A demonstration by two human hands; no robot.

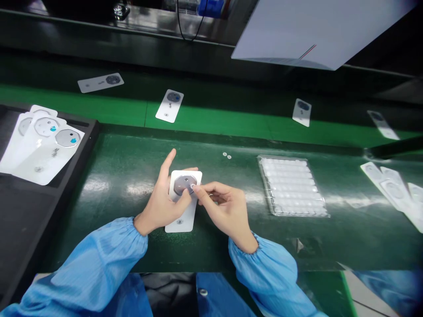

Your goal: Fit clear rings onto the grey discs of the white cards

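My left hand grips a white phone back cover just above the green bench, thumb across its front and index finger stretched out beyond it. The cover has rounded corners and a grey octagonal camera area near its far end. At the right edge of that area, my right hand pinches a small whitish piece between thumb and forefinger. The fingertips partly hide this piece, so its kind does not show. Two small white round pieces lie on the bench beyond my hands.
A transparent tray with rows of white pieces stands to the right. Stacked covers lie in a dark tray at left; more covers lie far right. Several single covers, one near the middle, rest on the green strip behind.
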